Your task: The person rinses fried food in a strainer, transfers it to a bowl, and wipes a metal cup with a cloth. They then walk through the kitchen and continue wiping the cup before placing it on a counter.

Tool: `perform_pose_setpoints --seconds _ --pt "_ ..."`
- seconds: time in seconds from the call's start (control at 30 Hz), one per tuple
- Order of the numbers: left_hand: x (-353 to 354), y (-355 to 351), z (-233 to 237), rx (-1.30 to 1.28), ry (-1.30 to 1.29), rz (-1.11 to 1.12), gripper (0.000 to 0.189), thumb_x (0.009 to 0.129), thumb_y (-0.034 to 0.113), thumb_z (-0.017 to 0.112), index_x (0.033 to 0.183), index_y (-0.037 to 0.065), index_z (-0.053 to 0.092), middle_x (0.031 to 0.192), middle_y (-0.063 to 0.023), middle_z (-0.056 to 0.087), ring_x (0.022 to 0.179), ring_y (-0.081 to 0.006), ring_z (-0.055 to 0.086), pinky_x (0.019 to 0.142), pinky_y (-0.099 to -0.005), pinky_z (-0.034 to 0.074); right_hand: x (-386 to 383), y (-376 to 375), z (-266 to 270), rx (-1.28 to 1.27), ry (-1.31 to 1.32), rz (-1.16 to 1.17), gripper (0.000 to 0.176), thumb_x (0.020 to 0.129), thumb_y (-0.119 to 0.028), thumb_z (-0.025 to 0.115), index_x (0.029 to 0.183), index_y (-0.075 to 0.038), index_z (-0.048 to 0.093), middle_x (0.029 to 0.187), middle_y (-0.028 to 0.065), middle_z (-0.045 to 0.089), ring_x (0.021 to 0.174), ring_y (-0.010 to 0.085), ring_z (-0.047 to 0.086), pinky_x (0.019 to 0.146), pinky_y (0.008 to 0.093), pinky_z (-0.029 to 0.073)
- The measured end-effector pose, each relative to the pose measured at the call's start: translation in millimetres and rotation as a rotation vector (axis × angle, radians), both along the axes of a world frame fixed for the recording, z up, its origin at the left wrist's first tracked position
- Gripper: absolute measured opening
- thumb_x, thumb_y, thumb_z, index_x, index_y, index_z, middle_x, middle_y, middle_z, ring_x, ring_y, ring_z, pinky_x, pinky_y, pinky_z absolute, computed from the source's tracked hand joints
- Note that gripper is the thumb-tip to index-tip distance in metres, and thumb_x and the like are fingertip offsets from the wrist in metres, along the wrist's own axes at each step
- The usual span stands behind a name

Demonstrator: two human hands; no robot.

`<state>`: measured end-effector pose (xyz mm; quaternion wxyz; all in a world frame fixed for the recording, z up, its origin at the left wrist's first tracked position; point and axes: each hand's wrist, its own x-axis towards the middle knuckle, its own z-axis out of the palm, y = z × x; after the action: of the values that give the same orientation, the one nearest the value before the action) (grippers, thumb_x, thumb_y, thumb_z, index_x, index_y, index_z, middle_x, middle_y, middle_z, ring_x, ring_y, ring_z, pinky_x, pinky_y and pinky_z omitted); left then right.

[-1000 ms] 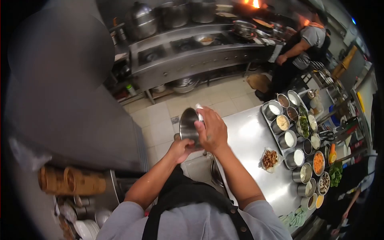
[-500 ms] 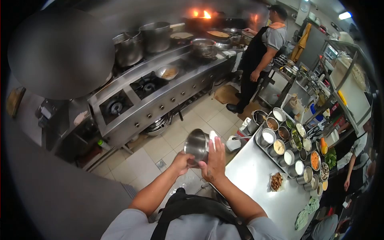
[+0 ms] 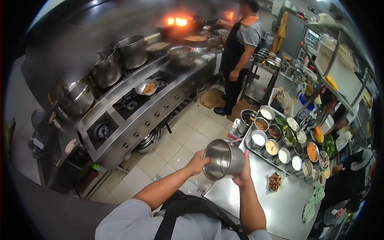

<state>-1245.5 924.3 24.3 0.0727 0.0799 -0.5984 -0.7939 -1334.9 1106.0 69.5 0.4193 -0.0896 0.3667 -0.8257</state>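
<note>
Between my hands is a metal container (image 3: 217, 162), tilted so that its round mouth faces up and to the left. My left hand (image 3: 199, 162) grips its left rim. On the other side my right hand (image 3: 244, 173) holds the outer wall, fingers pointing up along it. The container is above the near left edge of a steel table (image 3: 256, 210). Several metal pots of ingredients stand in a tray beyond it, among them a pot of white powder (image 3: 259, 139). Brown pieces (image 3: 275, 182) lie in a small dish on the table.
A stove (image 3: 132, 124) runs along the left, bearing a bowl of food (image 3: 149, 88) and large pots (image 3: 133, 52). Flames (image 3: 177, 21) burn at the back. A person (image 3: 240, 48) in a black apron stands there. Other people are at the right. A green cloth (image 3: 313, 204) lies on the table.
My hands and the container have moved right, closer to the table. The white thing near my right hand's fingers no longer shows. My view has shifted, and the container's mouth faces me more.
</note>
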Motion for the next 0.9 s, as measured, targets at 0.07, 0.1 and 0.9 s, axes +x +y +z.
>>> perform_pose_setpoints --seconds 0.07,0.1,0.9 --pt "-18.4 1.1 -14.5 -0.025 -0.073 0.087 0.037 0.076 0.002 0.055 0.113 -0.002 0.057 0.099 -0.0053 0.063 0.087 -0.0124 0.058 0.079 -0.0279 0.047 5.2 -4.1 -9.7 -0.145 -0.096 -0.135 0.055 0.099 -0.047 0.024 0.13 -0.007 0.046 0.127 0.0067 0.053 0.117 0.0219 0.049 0.101 0.0377 0.038" --pt "-27.7 -0.2 -21.0 -0.088 -0.122 0.069 0.038 0.076 0.002 0.054 0.114 -0.002 0.057 0.1 -0.0062 0.064 0.087 -0.0123 0.058 0.078 -0.0276 0.047 -0.3 0.8 -24.7 -0.152 -0.109 -0.178 0.052 0.1 -0.046 0.025 0.131 -0.009 0.045 0.13 0.0054 0.051 0.119 0.0212 0.047 0.102 0.0387 0.036" --pt "-175.7 119.7 -23.3 -1.176 0.614 -0.538 0.031 0.085 0.039 0.053 0.097 0.016 0.071 0.099 -0.0066 0.058 0.097 -0.0279 0.047 0.084 -0.0429 0.035 2.4 73.0 -134.3 1.635 1.469 -0.109 0.065 0.076 -0.025 0.05 0.131 0.006 0.038 0.136 0.026 0.038 0.134 0.0396 0.024 0.112 0.0487 0.016"
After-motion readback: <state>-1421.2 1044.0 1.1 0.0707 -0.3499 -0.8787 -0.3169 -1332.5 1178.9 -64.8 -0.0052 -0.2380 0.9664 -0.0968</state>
